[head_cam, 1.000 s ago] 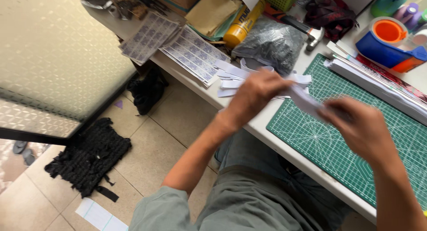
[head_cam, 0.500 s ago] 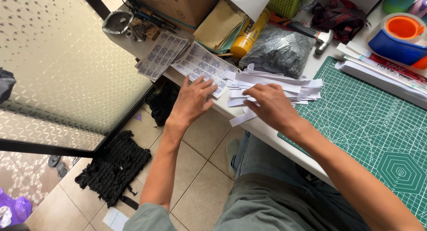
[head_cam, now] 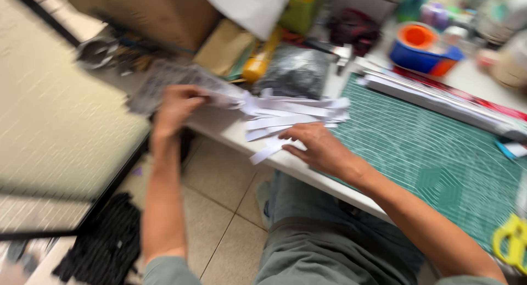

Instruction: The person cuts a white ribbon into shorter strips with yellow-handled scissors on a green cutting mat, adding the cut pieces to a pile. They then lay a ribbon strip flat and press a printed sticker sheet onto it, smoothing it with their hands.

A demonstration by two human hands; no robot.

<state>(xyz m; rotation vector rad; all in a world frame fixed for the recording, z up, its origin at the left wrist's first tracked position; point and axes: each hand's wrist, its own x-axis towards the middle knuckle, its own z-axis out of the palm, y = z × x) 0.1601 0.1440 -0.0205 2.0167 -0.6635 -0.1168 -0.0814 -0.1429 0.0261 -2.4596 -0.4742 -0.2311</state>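
The picture is motion-blurred. My left hand (head_cam: pixel 178 105) reaches out to the left end of the white table (head_cam: pixel 230 132) and rests on a printed grey sheet (head_cam: pixel 164 82); whether its fingers pinch the sheet is unclear. My right hand (head_cam: pixel 318 147) lies palm down, fingers spread, on the near end of a loose heap of white paper strips (head_cam: pixel 291 113). The strips lie at the left edge of a green cutting mat (head_cam: pixel 428 153), some hanging over the table's front edge.
A black plastic bag (head_cam: pixel 293 71), a yellow bottle (head_cam: pixel 258 62), a cardboard box (head_cam: pixel 148 13) and a blue-and-orange tape roll (head_cam: pixel 420 49) stand at the back. A long ruler with stacked sheets (head_cam: pixel 439 101) crosses the mat. Yellow scissor handles (head_cam: pixel 510 244) lie at right. Tiled floor and a black mat (head_cam: pixel 104 246) below.
My left hand has moved left, off the strips and onto the printed grey sheet. My right hand has slid toward the near end of the strip heap. The camera has swung.
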